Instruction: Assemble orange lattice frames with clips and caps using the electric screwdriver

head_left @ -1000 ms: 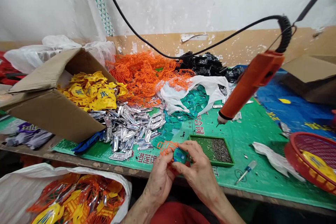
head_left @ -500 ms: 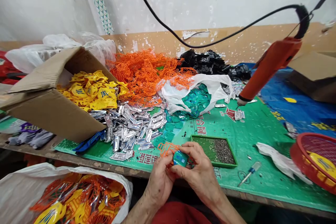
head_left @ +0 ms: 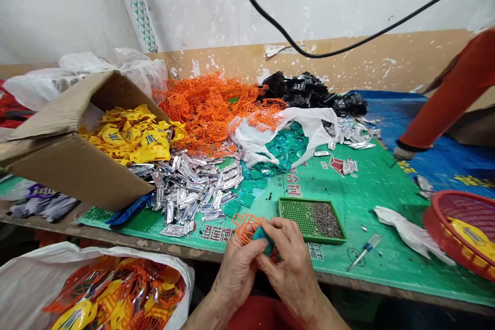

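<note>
At the table's front edge my left hand (head_left: pixel 240 264) is closed on an orange plastic lattice frame (head_left: pixel 244 226), its thumb against a translucent teal plastic cover (head_left: pixel 262 235). My right hand (head_left: pixel 291 257) pinches that same cover from the other side, fingertips close to the left thumb. Fingers hide much of both parts, so how they fit together does not show. Just beyond the right hand lies a green perforated tray (head_left: pixel 293 215) with small dark screws (head_left: pixel 326 219). Loose teal covers (head_left: pixel 246 199) and a heap of silvery strips (head_left: pixel 189 185) lie beyond the left hand.
An orange-red power screwdriver (head_left: pixel 448 100) hangs on a black cable (head_left: pixel 286 36) at the right. Around me are a cardboard box (head_left: pixel 83 175) of yellow parts, a white sack (head_left: pixel 29 278), a small screwdriver (head_left: pixel 365 251) and a red basket (head_left: pixel 436 216).
The hanging power screwdriver has swung right and away from the table's middle. My hands have turned the teal cover, and my right fingers have come closer to the left thumb over it.
</note>
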A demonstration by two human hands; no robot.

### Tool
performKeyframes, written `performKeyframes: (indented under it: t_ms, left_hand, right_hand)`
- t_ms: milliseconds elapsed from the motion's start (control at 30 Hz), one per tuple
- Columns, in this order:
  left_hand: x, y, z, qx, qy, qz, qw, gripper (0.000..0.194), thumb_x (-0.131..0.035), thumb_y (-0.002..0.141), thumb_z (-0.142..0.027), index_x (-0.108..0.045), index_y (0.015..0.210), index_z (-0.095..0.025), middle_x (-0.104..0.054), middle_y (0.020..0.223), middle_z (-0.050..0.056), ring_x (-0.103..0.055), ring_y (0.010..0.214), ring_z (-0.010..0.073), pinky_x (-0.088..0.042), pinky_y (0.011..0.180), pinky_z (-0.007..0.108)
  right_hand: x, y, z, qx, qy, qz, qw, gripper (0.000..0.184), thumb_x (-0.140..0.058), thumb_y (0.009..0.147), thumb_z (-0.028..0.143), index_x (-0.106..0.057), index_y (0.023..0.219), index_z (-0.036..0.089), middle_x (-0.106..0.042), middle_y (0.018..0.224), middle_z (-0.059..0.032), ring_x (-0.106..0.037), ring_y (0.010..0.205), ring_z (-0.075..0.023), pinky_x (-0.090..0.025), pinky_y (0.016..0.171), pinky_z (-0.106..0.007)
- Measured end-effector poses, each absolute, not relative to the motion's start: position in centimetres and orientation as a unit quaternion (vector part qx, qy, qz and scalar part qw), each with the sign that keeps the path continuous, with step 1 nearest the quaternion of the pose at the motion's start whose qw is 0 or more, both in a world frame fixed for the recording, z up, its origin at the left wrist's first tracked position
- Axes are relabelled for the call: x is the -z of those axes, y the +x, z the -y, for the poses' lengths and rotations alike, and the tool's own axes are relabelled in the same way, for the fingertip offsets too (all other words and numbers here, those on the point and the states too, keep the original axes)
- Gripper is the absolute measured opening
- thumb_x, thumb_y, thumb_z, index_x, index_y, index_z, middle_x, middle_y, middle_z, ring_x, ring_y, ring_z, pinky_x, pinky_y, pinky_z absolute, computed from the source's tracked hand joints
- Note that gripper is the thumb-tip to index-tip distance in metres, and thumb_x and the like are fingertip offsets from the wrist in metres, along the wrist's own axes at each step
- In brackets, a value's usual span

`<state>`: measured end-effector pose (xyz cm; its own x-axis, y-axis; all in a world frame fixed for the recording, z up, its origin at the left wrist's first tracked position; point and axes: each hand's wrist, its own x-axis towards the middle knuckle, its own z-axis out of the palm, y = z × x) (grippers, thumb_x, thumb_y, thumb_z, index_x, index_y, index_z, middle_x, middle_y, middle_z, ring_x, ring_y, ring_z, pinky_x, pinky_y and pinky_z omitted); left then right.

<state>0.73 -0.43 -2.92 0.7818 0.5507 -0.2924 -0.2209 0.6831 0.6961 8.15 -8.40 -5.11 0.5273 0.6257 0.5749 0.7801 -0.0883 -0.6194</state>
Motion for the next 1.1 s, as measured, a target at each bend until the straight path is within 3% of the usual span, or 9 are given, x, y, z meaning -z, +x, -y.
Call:
performKeyframes:
  t_ms: [100,200,367,567,1100]
  left_hand:
    - [2.8,0.7,0.4,-0.215,0.352,-0.238,0.879,0.023,-0.074,0.067,-0.015,-0.073,0.090,-0.015,-0.069,0.086,0.004,-0.060,0.076,0.0152,-0.050,0.074,0.026]
    - [2.9,0.7,0.5,-0.212,0.362,-0.237,0.876,0.020,-0.072,0.070,-0.016,-0.072,0.089,-0.016,-0.066,0.082,0.003,-0.059,0.072,0.0146,-0.049,0.071,0.026]
    - [3.5,0.8,0.8,-0.207,0.357,-0.241,0.879,0.019,-0.071,0.071,-0.014,-0.071,0.090,-0.017,-0.063,0.080,0.002,-0.058,0.074,0.0143,-0.048,0.073,0.025]
    - [3.3,0.5,1.3,-0.160,0.330,-0.265,0.892,0.020,-0.072,0.069,-0.014,-0.069,0.089,-0.016,-0.065,0.083,0.003,-0.059,0.074,0.0148,-0.050,0.072,0.028]
    - [3.0,0.4,1.1,-0.144,0.353,-0.276,0.882,0.020,-0.068,0.065,-0.013,-0.063,0.084,-0.015,-0.064,0.076,0.000,-0.059,0.068,0.0129,-0.047,0.065,0.024]
  right_hand:
    - [5.1,8.4,9.0,0.053,-0.727,0.460,0.507,0.041,-0.066,0.076,0.016,-0.057,0.116,0.023,-0.058,0.107,-0.0084,-0.056,0.097,-0.0228,-0.053,0.079,-0.038]
    - [5.2,8.7,9.6,0.064,-0.708,0.451,0.540,0.033,-0.068,0.077,0.016,-0.057,0.108,0.022,-0.059,0.101,-0.0070,-0.059,0.092,-0.0201,-0.054,0.074,-0.033]
    - [5.3,8.6,10.2,0.112,-0.694,0.485,0.520,0.032,-0.065,0.080,0.015,-0.058,0.111,0.020,-0.057,0.097,-0.0078,-0.060,0.086,-0.0187,-0.054,0.070,-0.032]
    - [5.0,8.2,10.6,0.051,-0.684,0.477,0.549,0.021,-0.060,0.081,0.012,-0.056,0.101,0.018,-0.052,0.092,-0.0068,-0.057,0.076,-0.0147,-0.051,0.055,-0.023]
    - [5.0,8.4,10.8,0.079,-0.689,0.516,0.503,0.022,-0.059,0.080,0.011,-0.060,0.102,0.015,-0.055,0.087,-0.0076,-0.055,0.077,-0.0172,-0.051,0.060,-0.028]
